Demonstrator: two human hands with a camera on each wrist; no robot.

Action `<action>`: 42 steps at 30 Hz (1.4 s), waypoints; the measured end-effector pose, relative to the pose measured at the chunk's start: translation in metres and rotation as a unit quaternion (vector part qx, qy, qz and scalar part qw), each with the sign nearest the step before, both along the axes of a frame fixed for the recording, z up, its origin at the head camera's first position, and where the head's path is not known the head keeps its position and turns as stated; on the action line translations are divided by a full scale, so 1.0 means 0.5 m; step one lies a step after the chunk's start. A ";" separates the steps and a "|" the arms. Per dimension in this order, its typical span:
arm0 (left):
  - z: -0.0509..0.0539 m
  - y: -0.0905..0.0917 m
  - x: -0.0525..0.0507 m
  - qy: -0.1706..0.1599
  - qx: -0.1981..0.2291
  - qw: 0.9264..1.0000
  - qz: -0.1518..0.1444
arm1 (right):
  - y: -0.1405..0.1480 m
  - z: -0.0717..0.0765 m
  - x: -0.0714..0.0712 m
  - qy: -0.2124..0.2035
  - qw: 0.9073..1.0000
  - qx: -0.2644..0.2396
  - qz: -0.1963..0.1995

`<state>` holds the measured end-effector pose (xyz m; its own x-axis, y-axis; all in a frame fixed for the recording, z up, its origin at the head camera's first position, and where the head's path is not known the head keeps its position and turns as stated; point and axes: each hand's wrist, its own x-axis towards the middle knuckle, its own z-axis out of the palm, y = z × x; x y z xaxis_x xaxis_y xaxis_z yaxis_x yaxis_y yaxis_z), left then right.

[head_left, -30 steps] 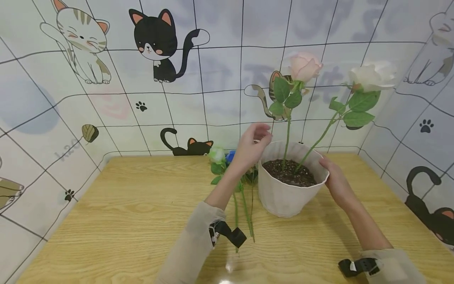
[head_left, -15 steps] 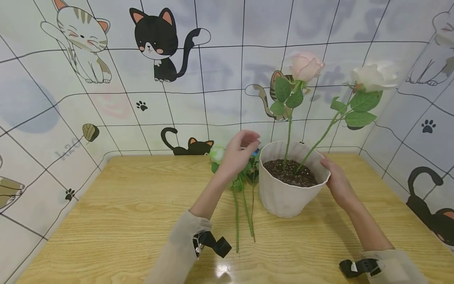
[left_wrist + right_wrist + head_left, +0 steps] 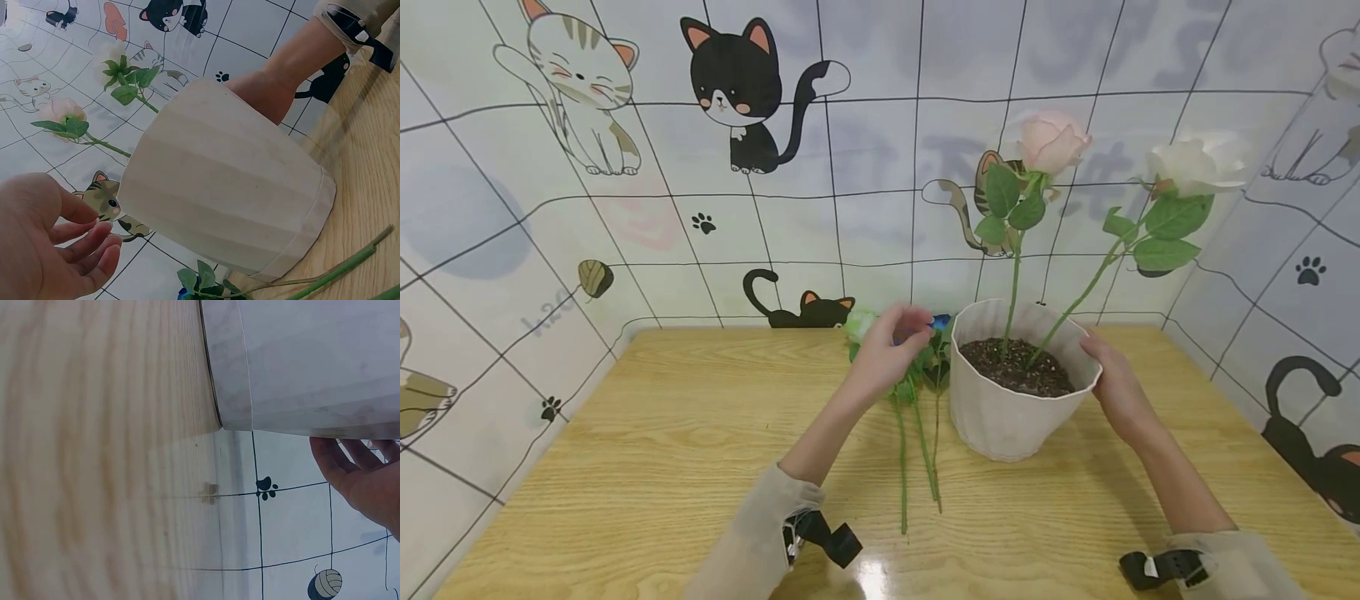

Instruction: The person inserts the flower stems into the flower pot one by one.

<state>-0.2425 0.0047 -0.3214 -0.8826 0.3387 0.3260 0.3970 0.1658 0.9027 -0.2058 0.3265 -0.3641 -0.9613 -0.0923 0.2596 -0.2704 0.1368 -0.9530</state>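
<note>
A white flowerpot [image 3: 1015, 425] with dark soil stands on the table. In it a pink rose [image 3: 1052, 143] stands upright and a white rose [image 3: 1198, 167] leans right. My right hand [image 3: 1123, 392] holds the pot's right side near the rim; some fingertips are hidden in the right wrist view. My left hand [image 3: 883, 354] is left of the pot, over several loose flowers, its fingers loosely bent with nothing visible between them in the left wrist view. Beneath it a pale green-white flower [image 3: 859, 323] and a blue flower [image 3: 940, 322] show partly, their green stems [image 3: 902, 475] pointing toward me.
The wooden table [image 3: 700, 425] runs back to a wall cloth [image 3: 880, 150] printed with cats and a grid. Cloth also borders the table on both sides. Each forearm wears a black strapped camera, seen on the left sleeve [image 3: 823, 537] and right sleeve [image 3: 1165, 571].
My left hand has moved left and down, away from the pot's rim toward the loose flowers. The right hand stays at the pot, and the potted roses keep their places.
</note>
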 end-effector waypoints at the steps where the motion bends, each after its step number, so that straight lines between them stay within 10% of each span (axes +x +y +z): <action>1: -0.003 -0.003 0.001 -0.006 -0.002 1.000 -0.002 | 0.000 0.000 0.000 -0.001 1.000 0.000 0.000; 42: -0.149 -0.083 0.030 -0.127 -0.160 0.979 0.000 | 0.001 0.006 0.004 -0.040 0.999 0.024 -0.014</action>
